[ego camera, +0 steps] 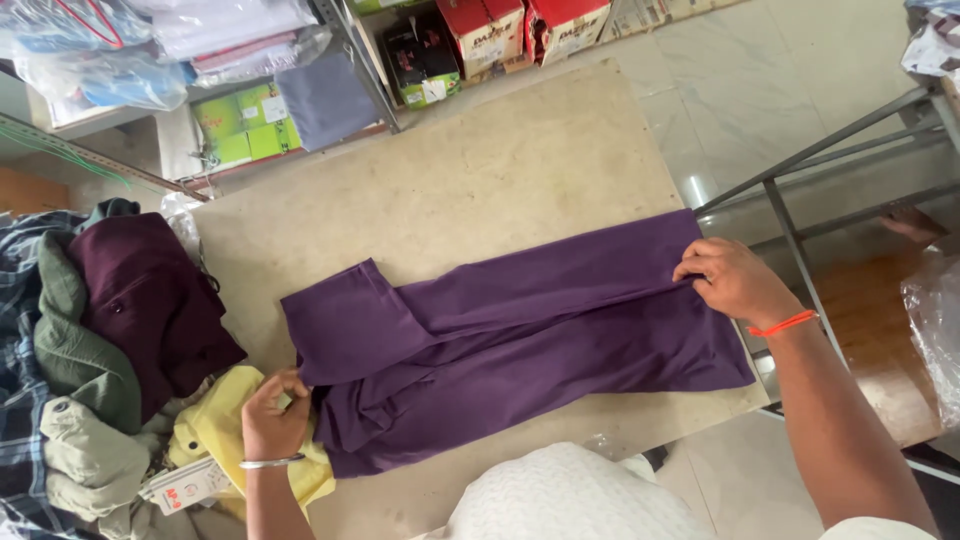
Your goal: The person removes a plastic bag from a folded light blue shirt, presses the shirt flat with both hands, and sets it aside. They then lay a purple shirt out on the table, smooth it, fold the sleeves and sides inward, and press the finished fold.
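— Now, the position of the garment, please.

— A purple shirt (520, 320) lies flat across the beige table (480, 170), lengthwise from left to right. It is partly folded: one sleeve is turned over the body at the left end, and a long fold line runs along its middle toward the right hem.

— State of the hands?

— The left hand (272, 412) is closed, fingers curled and pinched on the shirt's edge at the lower left, near the collar. A metal bangle (270, 462) sits on that wrist. The right hand (730, 278) rests at the shirt's right end, fingers bent and gripping the cloth where the fold meets the hem. An orange thread band (783, 323) circles that wrist.

— Surroundings?

— A heap of clothes sits at the left of the table: a maroon garment (150, 300), a green one (80, 350), a checked one (20, 330) and a yellow one (215, 425) directly beside the left hand, with a paper tag (185, 485) below it. Beyond the table's far edge stand green boxes (245, 125) and red cartons (525, 28) on the floor. A grey metal frame (830, 165) stands to the right, just beside the table.

— Contact between the shirt and the heap?

— Its collar end lies against the yellow garment; whether it overlaps, I cannot tell.
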